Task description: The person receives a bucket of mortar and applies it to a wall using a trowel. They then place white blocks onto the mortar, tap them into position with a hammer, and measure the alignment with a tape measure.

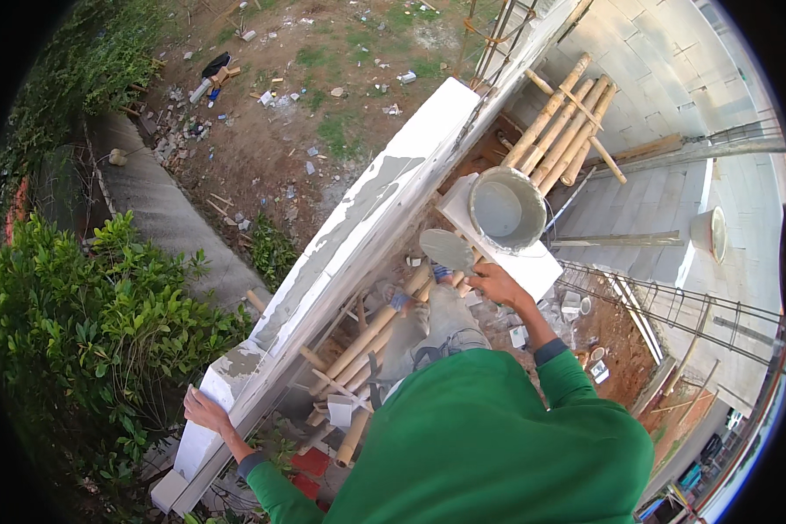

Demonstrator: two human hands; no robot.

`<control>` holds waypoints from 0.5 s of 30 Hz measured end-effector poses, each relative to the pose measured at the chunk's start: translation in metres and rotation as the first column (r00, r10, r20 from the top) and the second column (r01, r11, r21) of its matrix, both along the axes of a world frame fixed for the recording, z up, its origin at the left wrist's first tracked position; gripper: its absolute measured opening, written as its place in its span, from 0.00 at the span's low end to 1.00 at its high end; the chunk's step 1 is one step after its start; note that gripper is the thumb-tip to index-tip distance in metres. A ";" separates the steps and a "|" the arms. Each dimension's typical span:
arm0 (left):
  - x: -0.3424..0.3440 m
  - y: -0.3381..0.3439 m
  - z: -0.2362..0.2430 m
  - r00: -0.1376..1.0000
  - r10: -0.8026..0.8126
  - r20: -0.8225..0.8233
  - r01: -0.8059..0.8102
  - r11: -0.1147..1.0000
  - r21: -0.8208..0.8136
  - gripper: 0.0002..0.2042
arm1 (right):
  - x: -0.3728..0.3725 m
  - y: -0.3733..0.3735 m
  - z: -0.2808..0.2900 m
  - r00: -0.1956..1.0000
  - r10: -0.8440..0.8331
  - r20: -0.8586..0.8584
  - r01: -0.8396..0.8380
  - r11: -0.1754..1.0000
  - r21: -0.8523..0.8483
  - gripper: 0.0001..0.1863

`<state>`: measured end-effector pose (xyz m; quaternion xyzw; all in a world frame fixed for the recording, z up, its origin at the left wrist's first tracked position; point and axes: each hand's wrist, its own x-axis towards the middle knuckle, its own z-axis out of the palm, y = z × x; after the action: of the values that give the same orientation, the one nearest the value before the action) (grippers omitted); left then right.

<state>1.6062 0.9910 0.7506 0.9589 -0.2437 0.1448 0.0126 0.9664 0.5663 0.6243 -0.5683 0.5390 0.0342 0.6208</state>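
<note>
My right hand (496, 284) grips a trowel (447, 250) by its handle; the rounded grey blade points left, just short of a bucket (508, 208). Grey mortar sits inside that bucket, which stands on a white slab. At lower left, my left hand (206, 412) holds the outer edge of a white block (203, 448) at the near end of the wall top. Its fingertips are partly hidden behind the edge. Grey mortar (358, 214) is smeared in patches along the white wall top, which runs from lower left to upper right.
Bamboo poles (371, 336) lie below me beside the wall, and more bamboo poles (568, 122) stick out beyond the bucket. A steel rebar cage (664, 310) spans the right side. Leafy bushes (105, 323) stand left of the wall; littered dirt ground (271, 148) lies far below.
</note>
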 end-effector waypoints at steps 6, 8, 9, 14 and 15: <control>0.008 0.005 0.001 1.000 -0.026 0.013 0.024 0.992 0.125 0.28 | -0.107 -0.063 -0.056 0.850 -0.195 -0.489 0.013 0.936 -0.351 0.23; 0.011 0.005 0.000 0.998 -0.062 0.031 0.056 0.984 0.168 0.28 | -0.107 -0.101 -0.086 0.766 -0.141 -0.628 -0.058 0.957 -0.285 0.22; 0.010 -0.001 0.001 0.996 -0.092 0.009 0.088 0.977 0.195 0.28 | -0.107 -0.118 -0.108 0.745 -0.161 -0.647 -0.047 0.955 -0.292 0.21; 0.005 -0.011 0.004 0.999 0.050 -0.001 -0.047 0.949 0.311 0.28 | -0.079 -0.142 -0.232 0.722 -0.387 -0.573 0.231 0.916 -0.327 0.16; 0.009 -0.004 0.006 0.998 0.066 0.010 -0.065 0.932 0.356 0.28 | -0.069 -0.145 -0.245 0.739 -0.433 -0.517 0.370 0.901 -0.225 0.15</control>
<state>1.6149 0.9871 0.7570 0.9532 -0.2336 0.0974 -0.1656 0.8975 0.4211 0.3791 -0.4362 0.8062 0.0338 0.3983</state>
